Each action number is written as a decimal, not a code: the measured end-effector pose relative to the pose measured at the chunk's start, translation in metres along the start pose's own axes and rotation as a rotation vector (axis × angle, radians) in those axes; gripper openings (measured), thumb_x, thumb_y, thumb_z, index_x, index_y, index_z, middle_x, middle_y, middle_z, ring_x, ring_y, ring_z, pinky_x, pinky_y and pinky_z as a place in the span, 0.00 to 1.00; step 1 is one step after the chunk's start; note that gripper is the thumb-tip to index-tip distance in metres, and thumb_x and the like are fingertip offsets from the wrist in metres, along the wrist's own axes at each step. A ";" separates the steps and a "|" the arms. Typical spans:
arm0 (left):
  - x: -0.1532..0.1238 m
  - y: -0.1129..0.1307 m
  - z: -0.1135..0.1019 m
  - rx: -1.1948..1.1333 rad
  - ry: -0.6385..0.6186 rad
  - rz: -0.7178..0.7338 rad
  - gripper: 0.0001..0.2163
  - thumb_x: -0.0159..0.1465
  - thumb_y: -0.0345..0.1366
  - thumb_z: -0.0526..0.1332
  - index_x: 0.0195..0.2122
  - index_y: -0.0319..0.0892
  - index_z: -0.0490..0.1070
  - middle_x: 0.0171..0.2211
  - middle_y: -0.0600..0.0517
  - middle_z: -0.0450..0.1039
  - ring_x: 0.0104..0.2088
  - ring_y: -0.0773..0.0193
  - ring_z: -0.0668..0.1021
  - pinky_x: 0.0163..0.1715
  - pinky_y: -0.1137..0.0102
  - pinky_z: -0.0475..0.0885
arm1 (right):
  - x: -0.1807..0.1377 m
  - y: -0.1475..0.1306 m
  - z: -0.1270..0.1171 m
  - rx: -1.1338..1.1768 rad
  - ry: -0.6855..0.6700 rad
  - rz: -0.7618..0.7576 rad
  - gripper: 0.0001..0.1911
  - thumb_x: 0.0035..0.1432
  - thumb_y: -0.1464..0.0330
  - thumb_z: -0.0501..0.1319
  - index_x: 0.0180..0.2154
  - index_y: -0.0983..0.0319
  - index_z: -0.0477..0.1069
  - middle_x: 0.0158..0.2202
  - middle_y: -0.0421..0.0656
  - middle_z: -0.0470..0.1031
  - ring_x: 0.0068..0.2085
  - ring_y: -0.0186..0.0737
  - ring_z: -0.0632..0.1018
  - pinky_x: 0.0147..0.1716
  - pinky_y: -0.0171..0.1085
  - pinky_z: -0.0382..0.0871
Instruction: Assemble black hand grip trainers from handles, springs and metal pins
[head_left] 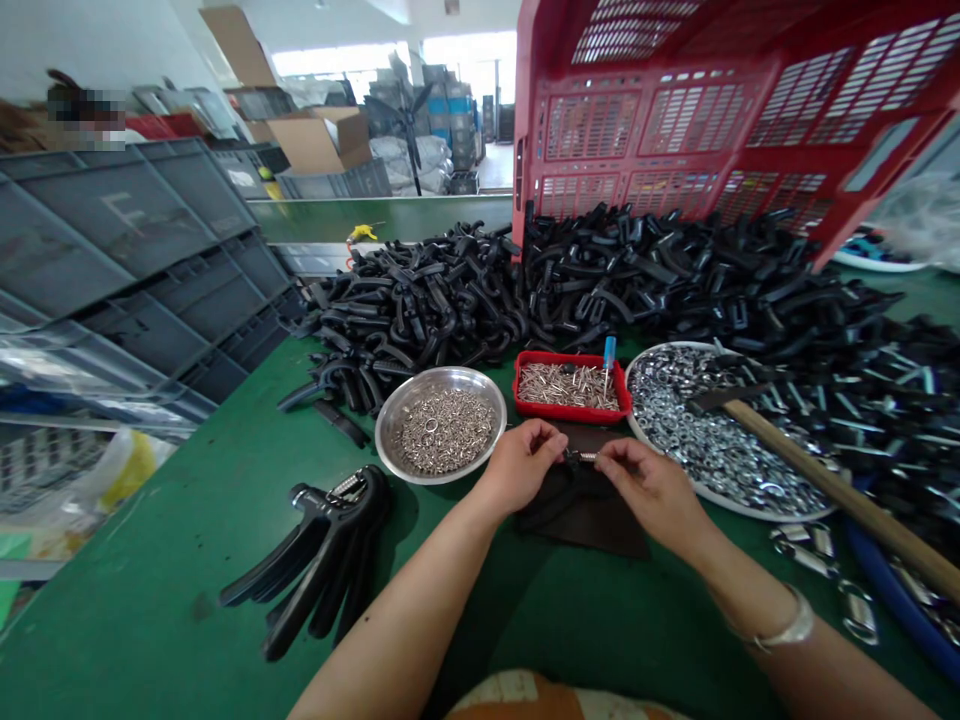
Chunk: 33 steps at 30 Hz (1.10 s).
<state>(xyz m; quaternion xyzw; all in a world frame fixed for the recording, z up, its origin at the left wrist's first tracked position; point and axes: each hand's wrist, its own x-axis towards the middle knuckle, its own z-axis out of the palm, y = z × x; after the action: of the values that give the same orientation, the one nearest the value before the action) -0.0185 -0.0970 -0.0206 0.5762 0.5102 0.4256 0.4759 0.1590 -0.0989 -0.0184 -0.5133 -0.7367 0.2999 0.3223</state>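
Over a dark mat [600,530], my left hand [521,465] and my right hand [660,490] work close together with fingers pinched. A small metal coil spring [586,457] spans the gap between them, its right end in my right fingertips. My left fingertips close on a black plastic handle at the spring's left end. The rest of that handle blends into the mat and is hard to make out. Behind my hands stands a red tray [531,408] of metal pins with a blue-handled screwdriver [609,352]. A steel bowl [386,450] of small metal parts is left of them.
Assembled hand grips [322,550] lie at the left. Black handles [442,290] are heaped behind, under a tipped red crate [559,130]. At right, a hammer [810,455] rests across a white dish [750,508] of metal pieces. Grey crates [135,220] are stacked left.
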 end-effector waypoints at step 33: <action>-0.004 0.003 0.012 1.155 -0.071 0.349 0.21 0.64 0.34 0.48 0.59 0.49 0.49 0.39 0.53 0.73 0.35 0.64 0.75 0.31 0.72 0.68 | -0.009 0.014 -0.011 0.178 -0.027 0.112 0.11 0.48 0.61 0.60 0.27 0.62 0.73 0.26 0.40 0.76 0.28 0.36 0.75 0.29 0.34 0.68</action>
<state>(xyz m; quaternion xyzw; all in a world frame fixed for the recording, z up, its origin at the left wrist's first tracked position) -0.0064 -0.1027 -0.0198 0.8305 0.5406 0.1322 0.0257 0.1777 -0.1020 -0.0240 -0.5189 -0.6816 0.3884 0.3396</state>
